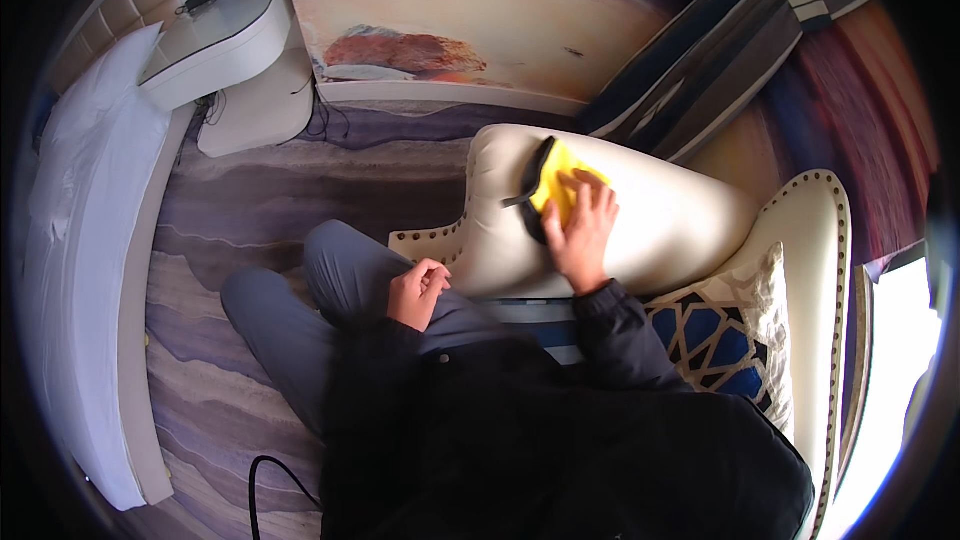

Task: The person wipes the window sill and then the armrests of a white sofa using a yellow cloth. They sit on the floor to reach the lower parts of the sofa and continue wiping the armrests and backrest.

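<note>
My right hand [586,231] presses a yellow cloth [561,169] with a dark grey edge flat on the padded arm of a cream sofa [675,191]. The fingers are spread over the cloth, and its dark border folds up on the left side. My left hand [418,292] rests over my thigh with its fingers curled in and nothing visible in it. It lies close to the studded front edge of the sofa arm. Beside my right sleeve, a patterned cushion [724,345] in blue, black and beige leans against the sofa back [814,277].
A bed with a white sheet [94,240] stands at the left. Beyond it is a white rounded desk [225,45] with a small black device [199,1] and dangling cables. Striped curtains [697,75] hang behind the sofa arm. A black cable [259,480] loops over the patterned carpet [202,360].
</note>
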A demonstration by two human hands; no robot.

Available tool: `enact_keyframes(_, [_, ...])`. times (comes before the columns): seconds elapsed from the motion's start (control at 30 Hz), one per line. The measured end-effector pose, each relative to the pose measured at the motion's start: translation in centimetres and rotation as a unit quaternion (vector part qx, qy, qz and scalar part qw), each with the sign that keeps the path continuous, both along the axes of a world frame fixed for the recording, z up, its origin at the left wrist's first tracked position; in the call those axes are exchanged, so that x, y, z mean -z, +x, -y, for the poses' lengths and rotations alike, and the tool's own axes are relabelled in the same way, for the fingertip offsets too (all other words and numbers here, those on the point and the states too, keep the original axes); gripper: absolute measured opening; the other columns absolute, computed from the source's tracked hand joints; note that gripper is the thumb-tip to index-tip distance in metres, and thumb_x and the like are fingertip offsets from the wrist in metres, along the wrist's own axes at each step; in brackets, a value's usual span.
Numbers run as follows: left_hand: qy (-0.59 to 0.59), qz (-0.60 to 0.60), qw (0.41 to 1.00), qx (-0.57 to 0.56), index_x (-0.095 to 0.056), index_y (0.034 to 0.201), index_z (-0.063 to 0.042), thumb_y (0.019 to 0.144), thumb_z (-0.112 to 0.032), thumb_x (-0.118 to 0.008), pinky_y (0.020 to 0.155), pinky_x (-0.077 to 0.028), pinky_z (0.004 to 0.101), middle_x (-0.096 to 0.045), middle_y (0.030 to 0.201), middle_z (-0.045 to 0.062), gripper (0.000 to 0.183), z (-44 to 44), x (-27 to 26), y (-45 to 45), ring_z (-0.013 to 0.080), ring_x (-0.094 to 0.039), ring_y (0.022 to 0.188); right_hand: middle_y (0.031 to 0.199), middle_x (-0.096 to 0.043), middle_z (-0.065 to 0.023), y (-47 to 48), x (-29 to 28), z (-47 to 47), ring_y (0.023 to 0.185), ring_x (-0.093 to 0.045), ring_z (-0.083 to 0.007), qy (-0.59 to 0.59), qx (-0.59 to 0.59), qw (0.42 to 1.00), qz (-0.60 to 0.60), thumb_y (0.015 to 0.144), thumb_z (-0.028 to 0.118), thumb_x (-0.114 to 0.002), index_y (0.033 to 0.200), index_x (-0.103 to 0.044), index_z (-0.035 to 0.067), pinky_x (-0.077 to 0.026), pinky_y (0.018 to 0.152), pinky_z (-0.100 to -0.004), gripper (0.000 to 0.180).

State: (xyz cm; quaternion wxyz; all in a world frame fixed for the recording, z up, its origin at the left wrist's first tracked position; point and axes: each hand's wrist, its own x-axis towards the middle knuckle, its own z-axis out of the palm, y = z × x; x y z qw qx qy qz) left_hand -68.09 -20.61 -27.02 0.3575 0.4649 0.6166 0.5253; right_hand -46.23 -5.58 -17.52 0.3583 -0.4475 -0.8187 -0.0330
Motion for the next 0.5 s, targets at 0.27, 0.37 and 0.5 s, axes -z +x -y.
enact_keyframes(0.27, [0.004, 0.003, 1.000, 0.006, -0.065, 0.094, 0.000, 0.100, -0.010, -0.061, 0.065, -0.055, 0.0259, -0.071, 0.080, 0.007, 0.013, -0.4, 0.3, 0.0, 0.0136, -0.073, 0.074, 0.128, -0.055, -0.0181, 11.1, -0.8, -8.2, 0.117, -0.051, -0.0383, 0.010, 0.299, 0.954, 0.027, 0.096, 0.031, -0.060, 0.126, -0.060, 0.005, -0.040, 0.101, -0.0522, 0.040])
enact_keyframes(0.37, [0.003, 0.001, 1.000, 0.011, -0.065, 0.094, 0.000, 0.101, -0.010, -0.061, 0.065, -0.055, 0.0261, -0.072, 0.082, 0.008, 0.013, -0.3, 0.0, 0.0, 0.0145, -0.074, 0.075, 0.131, -0.052, -0.0178, 10.6, 0.2, -8.1, 0.122, -0.048, -0.0377, 0.013, 0.330, 0.944, 0.029, 0.097, 0.033, -0.058, 0.128, -0.059, 0.005, -0.038, 0.101, -0.0529, 0.041])
enact_keyframes(0.5, [-0.005, -0.003, 1.000, 0.012, -0.065, 0.094, 0.001, 0.101, -0.010, -0.061, 0.066, -0.055, 0.0264, -0.072, 0.084, 0.008, 0.013, -0.2, -0.4, 0.0, 0.0151, -0.074, 0.076, 0.132, -0.051, -0.0195, 6.2, 0.2, -5.4, 0.122, -0.047, -0.0375, 0.013, 0.225, 0.974, 0.019, 0.096, 0.030, -0.057, 0.129, -0.057, 0.002, -0.036, 0.103, -0.0513, 0.044])
